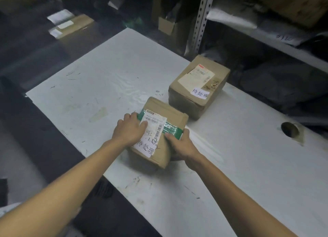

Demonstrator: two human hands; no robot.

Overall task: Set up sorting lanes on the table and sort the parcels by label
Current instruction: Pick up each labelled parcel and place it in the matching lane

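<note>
head view looks down on a white, scuffed bench (106, 80) with two brown cardboard parcels on it. the near parcel (166, 110) sits around the middle of the bench, close to its near-left edge, and both hands are on it. the left hand (130, 130) lies over the parcel's top on the left side: the thumb rests on the printed shipping label (154, 128) and the fingers bend over the left edge. the right hand (179, 144) grips the right near corner, with the thumb pressed on top at the band of green tape (171, 128) and the fingers wrapped down the side, out of sight. a white slip (144, 148) with handwritten characters sticks to the top just below the shipping label, partly under the left wrist.

the far parcel (184, 101) stands just beyond and to the right, near the first but not touching it, by the bench's far edge. it carries its own shipping label on top and a small white handwritten tag (199, 93) at the near corner.

further right, a dark round hole (290, 129) opens in the bench top. behind the bench a perforated metal shelf upright (204, 14) rises, with grey bags on the shelves to the right – blurred. on the floor at far left lie more labelled boxes (74, 26), also blurred.
</note>
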